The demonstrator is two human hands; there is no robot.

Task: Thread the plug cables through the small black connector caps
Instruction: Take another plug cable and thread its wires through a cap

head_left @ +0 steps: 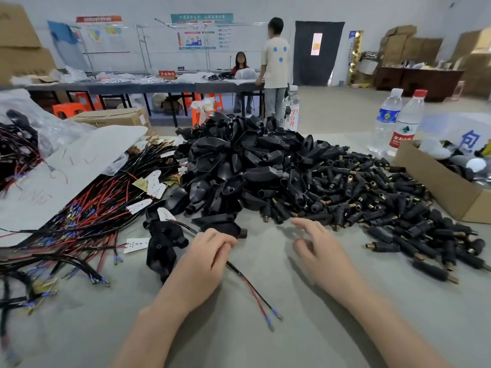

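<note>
- Now, I see the cable (249,285) at lower centre: a black sheath splitting into red and black leads with blue-sleeved tips.
- Small caps (372,197) lie heaped at centre right beside a taller pile of housings (239,160). Wires (79,216) sprawl at left, and a box (438,187) sits at the right edge.
- The left hand (204,258) pinches the cable. The right hand (318,251) is spread wide, holding nothing, near the caps.

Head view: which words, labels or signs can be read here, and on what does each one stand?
"不合格区": red sign on the far table.
"白开", first character unsure: clear bottle.
"农夫山", partly seen: red-label bottle.
"包": white bag.
Wall posters and blue-label bottle: too blurred to read.
</note>
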